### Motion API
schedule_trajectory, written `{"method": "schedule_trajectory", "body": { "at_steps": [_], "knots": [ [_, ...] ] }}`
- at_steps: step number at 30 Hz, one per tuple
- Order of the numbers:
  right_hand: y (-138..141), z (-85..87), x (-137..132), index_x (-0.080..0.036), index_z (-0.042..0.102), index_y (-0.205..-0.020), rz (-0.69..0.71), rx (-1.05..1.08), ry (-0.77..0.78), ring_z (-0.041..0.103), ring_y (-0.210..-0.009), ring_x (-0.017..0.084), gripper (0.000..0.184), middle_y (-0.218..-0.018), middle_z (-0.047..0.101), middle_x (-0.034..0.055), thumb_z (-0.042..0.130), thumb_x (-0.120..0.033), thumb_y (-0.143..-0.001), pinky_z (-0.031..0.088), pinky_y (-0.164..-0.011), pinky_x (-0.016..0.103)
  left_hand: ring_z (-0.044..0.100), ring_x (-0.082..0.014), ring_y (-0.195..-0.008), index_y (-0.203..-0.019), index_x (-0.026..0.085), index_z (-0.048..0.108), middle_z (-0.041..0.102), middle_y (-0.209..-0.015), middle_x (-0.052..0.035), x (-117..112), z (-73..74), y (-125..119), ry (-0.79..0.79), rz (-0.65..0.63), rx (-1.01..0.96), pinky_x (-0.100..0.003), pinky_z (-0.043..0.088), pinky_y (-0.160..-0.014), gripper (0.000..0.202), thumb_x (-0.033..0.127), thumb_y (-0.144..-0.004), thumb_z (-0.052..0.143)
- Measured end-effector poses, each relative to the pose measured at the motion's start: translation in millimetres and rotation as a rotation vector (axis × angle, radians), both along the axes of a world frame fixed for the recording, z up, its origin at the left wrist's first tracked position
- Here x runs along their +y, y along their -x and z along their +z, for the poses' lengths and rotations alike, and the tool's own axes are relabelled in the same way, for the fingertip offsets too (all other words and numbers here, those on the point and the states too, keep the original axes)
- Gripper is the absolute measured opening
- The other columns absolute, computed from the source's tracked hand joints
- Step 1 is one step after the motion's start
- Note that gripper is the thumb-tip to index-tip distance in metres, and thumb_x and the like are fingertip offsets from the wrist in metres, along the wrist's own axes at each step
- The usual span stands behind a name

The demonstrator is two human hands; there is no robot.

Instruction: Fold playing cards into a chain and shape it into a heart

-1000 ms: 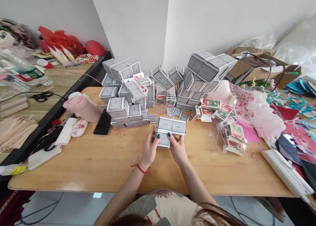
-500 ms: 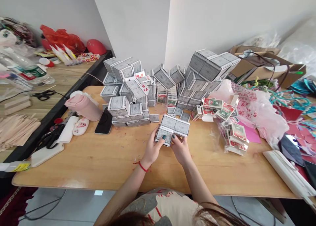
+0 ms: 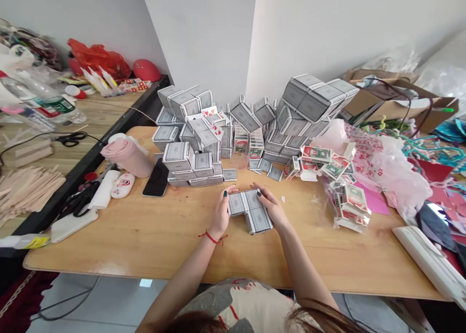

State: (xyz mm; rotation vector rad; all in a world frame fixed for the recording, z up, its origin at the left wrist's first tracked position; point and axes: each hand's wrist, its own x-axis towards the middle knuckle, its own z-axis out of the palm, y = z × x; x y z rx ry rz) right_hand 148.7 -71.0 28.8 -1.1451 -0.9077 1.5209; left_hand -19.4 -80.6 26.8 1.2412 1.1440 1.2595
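Observation:
An L-shaped block of playing-card cubes (image 3: 259, 216), with grey patterned card backs outward, sits low over the table in front of me. My left hand (image 3: 220, 212) grips its left end, thumb on top. Along its right side my right hand (image 3: 272, 208) holds it, fingers reaching round the far edge. Their undersides and some fingertips are hidden. Just beyond are a few loose grey-backed cards (image 3: 265, 166). Farther back, stacked card cubes rise in a left pile (image 3: 177, 157) and a right pile (image 3: 298, 97), with a V-shaped card piece (image 3: 243, 113) between them.
Opened card boxes (image 3: 351, 202) and a pink-white plastic bag (image 3: 393, 163) lie to the right, near a white tool (image 3: 425, 258). On the left are a phone (image 3: 156, 177), a pink cup (image 3: 129, 157) and scissors (image 3: 85, 199). A wall stands behind.
The card-cube block has been turned and lowered slightly towards me. My hands have shifted from its near edge, thumbs together, to its left and right sides. The camera view has moved slightly.

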Motion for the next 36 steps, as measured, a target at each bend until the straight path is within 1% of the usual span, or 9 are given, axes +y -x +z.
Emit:
{"method": "schedule_trajectory", "body": {
  "at_steps": [6,11,17,21,24,26,30,33,36],
  "knots": [
    [8.8,-4.1,-2.3,-0.026,0.053,-0.096,0.056,-0.067,-0.027,0.052,-0.086,0.016,0.029,-0.097,0.058,-0.0026,0.06,-0.04,-0.072,0.043,-0.08,0.029,0.047,-0.0178,-0.104,-0.119,0.021,0.041,0.051,-0.107,-0.0063,1.5,-8.8,-3.0,-0.039,0.009,0.15,-0.035,0.036,-0.093,0.038,0.028,-0.083,0.045],
    [7.1,-5.8,-3.0,-0.024,0.051,-0.094,0.056,-0.095,-0.044,0.049,-0.079,0.014,0.029,-0.087,0.055,-0.0023,0.061,-0.04,-0.071,0.042,-0.078,0.027,0.05,-0.0171,-0.098,-0.112,0.022,0.045,0.049,-0.11,-0.007,7.7,-8.4,-0.5,-0.091,-0.024,0.23,-0.035,0.039,-0.089,0.028,0.023,-0.084,0.04],
    [9.2,-11.8,-5.2,-0.025,0.05,-0.095,0.004,-0.138,-0.09,0.049,-0.09,0.015,0.029,-0.096,0.055,-0.0014,0.059,-0.04,-0.072,0.039,-0.084,0.029,0.049,-0.0177,-0.098,-0.107,0.02,0.049,0.051,-0.107,-0.0076,11.1,-4.5,1.6,-0.135,-0.055,0.252,-0.034,0.039,-0.088,0.025,0.027,-0.086,0.038],
    [14.6,-15.0,-8.0,-0.025,0.049,-0.097,-0.162,-0.172,-0.102,0.051,-0.091,0.017,0.03,-0.101,0.056,0.0007,0.058,-0.04,-0.073,0.039,-0.084,0.031,0.052,-0.0174,-0.099,-0.105,0.019,0.05,0.055,-0.104,-0.0077,24.2,0.3,-5.3,-0.141,0.001,0.157,-0.033,0.039,-0.089,0.026,0.034,-0.086,0.039],
    [17.7,-15.8,-11.5,-0.022,0.051,-0.092,-0.355,-0.272,-0.143,0.053,-0.088,0.018,0.027,-0.096,0.058,0.0029,0.059,-0.038,-0.071,0.04,-0.081,0.032,0.057,-0.0174,-0.091,-0.09,0.017,0.054,0.059,-0.092,-0.008,49.7,-1.0,-18.7,-0.123,0.195,0.072,-0.032,0.043,-0.084,0.03,0.04,-0.086,0.037],
    [16.3,-15.4,-15.9,-0.021,0.052,-0.087,-0.498,-0.328,-0.189,0.056,-0.081,0.018,0.022,-0.086,0.06,0.0032,0.058,-0.035,-0.072,0.042,-0.076,0.032,0.059,-0.0174,-0.088,-0.089,0.016,0.054,0.061,-0.089,-0.0085,69.4,-3.8,-27.5,-0.099,0.267,0.026,-0.033,0.044,-0.082,0.031,0.042,-0.085,0.038],
    [3.1,-13.1,-25.7,-0.021,0.053,-0.085,-0.664,-0.379,-0.2,0.056,-0.059,0.016,0.015,-0.064,0.058,-0.0011,0.055,-0.032,-0.075,0.043,-0.064,0.031,0.06,-0.0178,-0.091,-0.085,0.015,0.058,0.064,-0.092,-0.0094,90.3,-4.6,-27.2,-0.043,0.091,-0.07,-0.034,0.045,-0.084,0.033,0.043,-0.083,0.04],
    [-6.4,-10.4,-27.4,-0.021,0.054,-0.087,-0.64,-0.343,-0.176,0.059,-0.073,0.017,0.018,-0.075,0.061,0.0014,0.057,-0.032,-0.073,0.044,-0.073,0.033,0.058,-0.0189,-0.096,-0.082,0.015,0.061,0.065,-0.094,-0.0088,73.7,0.1,-9.4,-0.018,-0.025,-0.063,-0.035,0.043,-0.088,0.033,0.042,-0.082,0.042],
    [-3.9,-9.2,-24.5,-0.023,0.053,-0.103,-0.456,-0.223,-0.144,0.054,-0.101,0.019,0.035,-0.102,0.061,0.0048,0.062,-0.03,-0.069,0.039,-0.089,0.037,0.053,-0.0191,-0.103,-0.091,0.016,0.059,0.061,-0.102,-0.0074,30.9,2.6,6.6,-0.003,0.022,-0.015,-0.035,0.039,-0.093,0.027,0.038,-0.082,0.045]
  ]
}}
